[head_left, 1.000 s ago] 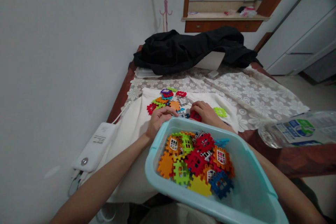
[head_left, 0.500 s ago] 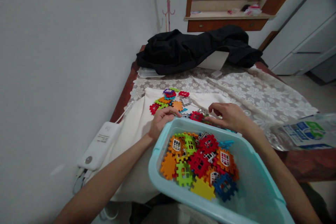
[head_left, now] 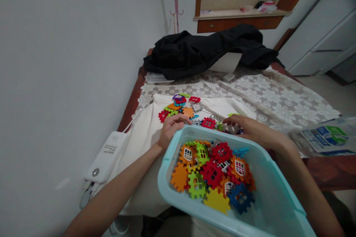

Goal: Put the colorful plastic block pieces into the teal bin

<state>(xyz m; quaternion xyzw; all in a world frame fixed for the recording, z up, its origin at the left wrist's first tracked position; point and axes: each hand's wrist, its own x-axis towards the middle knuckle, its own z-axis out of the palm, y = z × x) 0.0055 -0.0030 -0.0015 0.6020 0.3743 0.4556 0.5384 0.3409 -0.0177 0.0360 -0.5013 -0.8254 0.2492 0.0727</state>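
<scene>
A light-blue plastic basket tilts toward me, with colourful interlocking building pieces in its left part. My left hand grips the far-left corner of its rim, fingers bent over the far side. Beyond the far rim, my right hand reaches over loose pieces on the white cloth, fingers apart and slightly curled. A dark purple piece lies under its fingers, partly hidden. A red piece lies between the two hands. More pieces are heaped beyond my left hand.
A white power bank-like box with cables stands at the left by the wall. Black clothing lies across the table's far end. A clear plastic bottle with a label lies at the right. A patterned tablecloth covers the table.
My right hand has shifted to the right and lowered toward the pieces, uncovering some green ones. My left hand stays on the basket's rim.
</scene>
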